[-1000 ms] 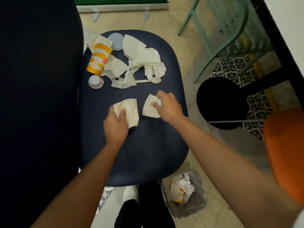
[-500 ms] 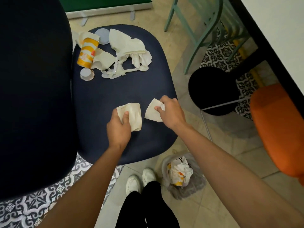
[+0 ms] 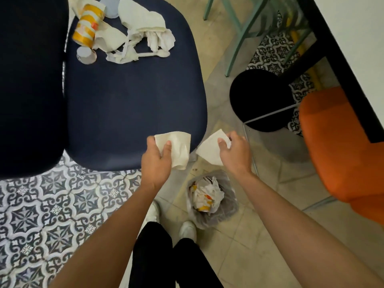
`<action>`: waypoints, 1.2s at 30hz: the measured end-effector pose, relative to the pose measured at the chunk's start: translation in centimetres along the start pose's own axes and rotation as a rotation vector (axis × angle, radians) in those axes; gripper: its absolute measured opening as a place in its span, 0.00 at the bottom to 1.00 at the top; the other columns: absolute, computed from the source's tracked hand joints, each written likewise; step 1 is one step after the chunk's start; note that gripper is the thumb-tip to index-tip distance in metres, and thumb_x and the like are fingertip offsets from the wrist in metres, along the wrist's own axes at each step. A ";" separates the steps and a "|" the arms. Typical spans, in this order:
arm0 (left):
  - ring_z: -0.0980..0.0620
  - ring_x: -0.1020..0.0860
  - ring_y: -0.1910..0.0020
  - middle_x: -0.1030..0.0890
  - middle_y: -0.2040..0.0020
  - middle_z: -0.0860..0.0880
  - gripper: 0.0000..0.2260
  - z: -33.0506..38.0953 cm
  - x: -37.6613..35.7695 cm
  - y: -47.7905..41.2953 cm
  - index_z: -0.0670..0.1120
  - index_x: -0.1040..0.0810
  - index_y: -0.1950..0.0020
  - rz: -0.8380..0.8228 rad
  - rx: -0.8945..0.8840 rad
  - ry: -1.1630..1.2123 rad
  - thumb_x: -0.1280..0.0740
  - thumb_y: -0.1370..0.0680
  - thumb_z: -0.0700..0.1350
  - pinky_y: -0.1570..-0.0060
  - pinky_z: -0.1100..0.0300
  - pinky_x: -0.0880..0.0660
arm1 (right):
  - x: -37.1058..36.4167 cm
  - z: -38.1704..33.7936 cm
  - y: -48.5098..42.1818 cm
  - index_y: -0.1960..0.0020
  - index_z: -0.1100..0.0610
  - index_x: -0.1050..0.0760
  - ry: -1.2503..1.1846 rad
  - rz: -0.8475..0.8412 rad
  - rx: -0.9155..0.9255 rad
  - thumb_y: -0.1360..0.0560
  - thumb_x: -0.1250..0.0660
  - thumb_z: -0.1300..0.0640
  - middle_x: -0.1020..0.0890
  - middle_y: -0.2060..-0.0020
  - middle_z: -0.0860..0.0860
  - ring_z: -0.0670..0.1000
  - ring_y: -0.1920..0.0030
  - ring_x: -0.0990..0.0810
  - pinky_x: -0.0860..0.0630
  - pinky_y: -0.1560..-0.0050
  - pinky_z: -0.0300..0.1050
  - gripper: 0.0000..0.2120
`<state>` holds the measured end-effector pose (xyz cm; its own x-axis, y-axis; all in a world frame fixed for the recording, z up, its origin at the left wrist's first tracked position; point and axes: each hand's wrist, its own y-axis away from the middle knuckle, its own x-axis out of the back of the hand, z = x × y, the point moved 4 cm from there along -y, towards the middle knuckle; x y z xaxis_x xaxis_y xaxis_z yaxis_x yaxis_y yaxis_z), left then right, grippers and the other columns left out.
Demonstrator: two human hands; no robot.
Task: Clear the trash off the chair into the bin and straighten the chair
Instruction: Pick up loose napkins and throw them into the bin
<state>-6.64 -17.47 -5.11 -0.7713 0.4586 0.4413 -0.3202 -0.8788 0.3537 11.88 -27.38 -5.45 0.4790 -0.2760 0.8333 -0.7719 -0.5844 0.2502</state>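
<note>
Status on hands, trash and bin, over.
Left hand grips napkin; right hand pinches paper scrap. Both short of bin, not dropped. Striped cup, crumpled napkins on chair seat. Bin open, nothing in the way.

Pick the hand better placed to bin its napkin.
Right. The right hand holds the triangular napkin clear of the chair seat, nearer the bin; the left hand holds the folded napkin over the seat.
</note>
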 end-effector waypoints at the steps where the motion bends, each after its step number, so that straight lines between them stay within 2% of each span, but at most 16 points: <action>1: 0.49 0.24 0.56 0.25 0.58 0.54 0.07 -0.5 -1.0 0.7 0.46 0.35 0.47 -0.034 -0.005 -0.015 0.43 0.19 0.49 0.53 0.53 0.26 | -0.5 1.4 0.4 0.47 0.58 0.27 0.020 -0.018 -0.009 0.23 0.38 0.52 0.23 0.50 0.57 0.57 0.50 0.25 0.34 0.56 0.43 0.11; 6: 0.50 0.25 0.49 0.25 0.51 0.53 0.09 -3.9 -5.9 3.9 0.45 0.33 0.41 -0.161 0.003 -0.086 0.42 0.19 0.48 0.56 0.64 0.36 | -3.6 7.8 2.4 0.45 0.58 0.27 0.075 -0.105 -0.126 0.23 0.38 0.51 0.24 0.49 0.58 0.58 0.49 0.25 0.33 0.54 0.44 0.12; 11: 0.41 0.22 0.49 0.20 0.49 0.41 0.13 -9.4 -11.0 4.7 0.42 0.34 0.41 -0.276 0.088 -0.202 0.43 0.19 0.49 0.57 0.57 0.30 | -8.4 13.4 3.3 0.39 0.57 0.28 0.131 -0.213 -0.242 0.23 0.38 0.50 0.25 0.46 0.59 0.60 0.45 0.25 0.29 0.49 0.47 0.16; 15: 0.38 0.24 0.44 0.22 0.43 0.38 0.15 -14.5 -15.3 4.2 0.40 0.39 0.35 -0.422 0.220 -0.334 0.44 0.19 0.45 0.48 0.52 0.29 | -13.3 17.6 3.5 0.33 0.56 0.31 0.170 -0.320 -0.289 0.22 0.40 0.51 0.26 0.41 0.60 0.60 0.40 0.27 0.28 0.43 0.50 0.18; 17: 0.38 0.25 0.42 0.24 0.41 0.37 0.17 -16.5 -16.9 4.0 0.39 0.42 0.32 -0.487 0.259 -0.380 0.43 0.19 0.43 0.47 0.51 0.29 | -15.2 19.2 3.6 0.33 0.58 0.32 0.160 -0.344 -0.317 0.21 0.41 0.52 0.27 0.41 0.62 0.62 0.40 0.27 0.28 0.42 0.51 0.18; 21: 0.38 0.25 0.42 0.25 0.39 0.37 0.22 -19.7 -20.7 3.1 0.38 0.46 0.30 -0.588 0.266 -0.434 0.41 0.21 0.39 0.53 0.55 0.32 | -19.2 22.4 3.2 0.43 0.62 0.28 0.179 -0.297 -0.306 0.21 0.40 0.52 0.22 0.46 0.62 0.62 0.43 0.25 0.28 0.43 0.54 0.15; 23: 0.40 0.26 0.40 0.27 0.37 0.38 0.24 -20.4 -22.0 2.7 0.39 0.47 0.30 -0.611 0.282 -0.424 0.40 0.22 0.38 0.53 0.56 0.31 | -20.5 23.2 3.2 0.45 0.64 0.28 0.172 -0.273 -0.298 0.21 0.41 0.51 0.22 0.47 0.62 0.62 0.43 0.25 0.29 0.43 0.53 0.15; 27: 0.43 0.29 0.34 0.34 0.30 0.39 0.34 -22.5 -24.6 2.2 0.36 0.55 0.26 -0.707 0.274 -0.515 0.36 0.23 0.40 0.41 0.57 0.30 | -22.5 24.2 3.2 0.36 0.62 0.34 -0.051 -0.249 -0.403 0.23 0.38 0.53 0.26 0.40 0.59 0.60 0.39 0.27 0.28 0.39 0.54 0.19; 30: 0.43 0.27 0.36 0.32 0.31 0.39 0.35 -23.9 -25.2 1.5 0.37 0.59 0.25 -0.681 0.312 -0.582 0.38 0.22 0.41 0.42 0.57 0.29 | -23.2 24.4 3.3 0.31 0.57 0.37 -0.235 -0.255 -0.430 0.28 0.36 0.60 0.27 0.36 0.55 0.55 0.36 0.28 0.29 0.36 0.53 0.26; 34: 0.43 0.26 0.38 0.30 0.33 0.38 0.31 -24.2 -25.1 1.0 0.39 0.57 0.24 -0.613 0.315 -0.609 0.41 0.20 0.40 0.41 0.56 0.28 | -23.6 24.6 3.5 0.29 0.54 0.38 -0.269 -0.275 -0.327 0.32 0.33 0.47 0.29 0.34 0.51 0.49 0.34 0.29 0.31 0.34 0.47 0.34; 36: 0.43 0.25 0.38 0.29 0.34 0.39 0.32 -24.2 -25.1 1.3 0.39 0.57 0.24 -0.606 0.299 -0.635 0.40 0.20 0.40 0.42 0.56 0.28 | -23.6 24.9 3.6 0.30 0.55 0.38 -0.250 -0.251 -0.336 0.29 0.33 0.50 0.29 0.34 0.52 0.50 0.35 0.29 0.31 0.36 0.45 0.31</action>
<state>-1.02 -33.26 -35.68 -0.0437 0.8923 0.4493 -0.3474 -0.4352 0.8306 8.17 -41.93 -36.50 0.7217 -0.3571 0.5930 -0.6921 -0.3892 0.6079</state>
